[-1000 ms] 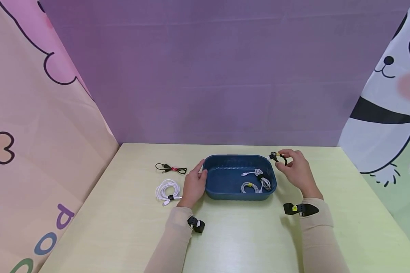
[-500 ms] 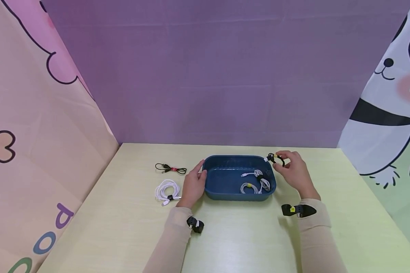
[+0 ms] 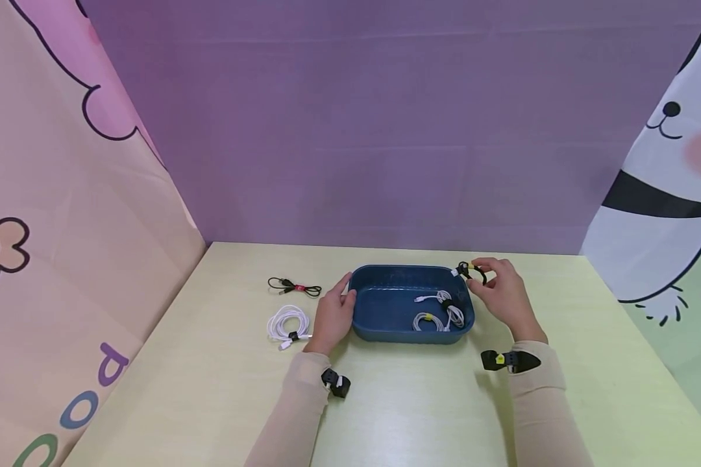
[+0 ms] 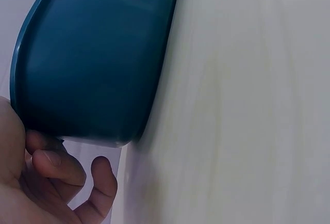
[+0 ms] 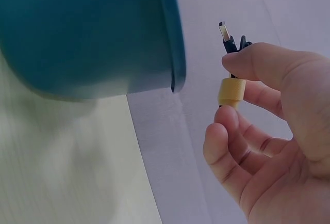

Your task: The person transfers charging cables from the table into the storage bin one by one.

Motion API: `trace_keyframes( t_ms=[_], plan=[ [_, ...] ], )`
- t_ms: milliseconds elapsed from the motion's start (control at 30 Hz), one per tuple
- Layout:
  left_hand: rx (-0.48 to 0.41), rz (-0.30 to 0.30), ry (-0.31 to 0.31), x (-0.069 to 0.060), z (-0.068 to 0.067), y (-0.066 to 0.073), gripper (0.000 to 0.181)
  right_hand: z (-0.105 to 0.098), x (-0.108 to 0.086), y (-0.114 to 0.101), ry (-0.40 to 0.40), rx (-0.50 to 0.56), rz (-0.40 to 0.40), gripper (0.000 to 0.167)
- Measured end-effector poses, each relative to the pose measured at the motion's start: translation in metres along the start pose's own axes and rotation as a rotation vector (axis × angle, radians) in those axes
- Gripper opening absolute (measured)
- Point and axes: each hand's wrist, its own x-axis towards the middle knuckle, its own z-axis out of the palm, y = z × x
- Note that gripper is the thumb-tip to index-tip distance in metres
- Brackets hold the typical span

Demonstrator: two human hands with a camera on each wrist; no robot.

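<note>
My left hand [image 3: 332, 319] holds the left end of a blue plastic bin [image 3: 409, 336], with fingers bent against its outer wall in the left wrist view. Two coiled white cables lie inside at the right: one with a black tie [image 3: 448, 303], one with a yellow tie [image 3: 429, 317]. At the bin's back right corner, my right hand [image 3: 504, 292] pinches a coiled black USB cable [image 3: 463, 268]. Its yellow tie [image 5: 231, 91] and metal plug [image 5: 223, 31] show between thumb and fingers in the right wrist view. The cable is held at rim height, outside the bin wall there.
Left of the bin, a black cable with a red tie [image 3: 300, 288] lies on the pale table [image 3: 397, 402]. In front of it sits a larger white cable coil [image 3: 288, 323] with a black tie, close to my left hand. A purple backdrop [image 3: 350, 130] rises behind the table.
My right hand has moved slightly left with the black USB cable, closer to the bin's corner, then stayed there. The left hand and bin keep their place; the head view shifts a little.
</note>
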Motion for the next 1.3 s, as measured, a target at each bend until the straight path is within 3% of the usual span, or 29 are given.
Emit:
trace_keyframes(
  t_ms=[900,1300],
  plan=[
    [0.015,-0.016,-0.015,0.0015,0.0002,-0.0007,0.047,0.0048,0.0008,-0.0037,-0.020,-0.001,-0.016,0.047],
    [0.014,0.017,-0.004,0.0025,0.0012,-0.0041,0.046,0.0097,0.0007,-0.0063,-0.046,0.025,-0.012,0.047]
  ],
)
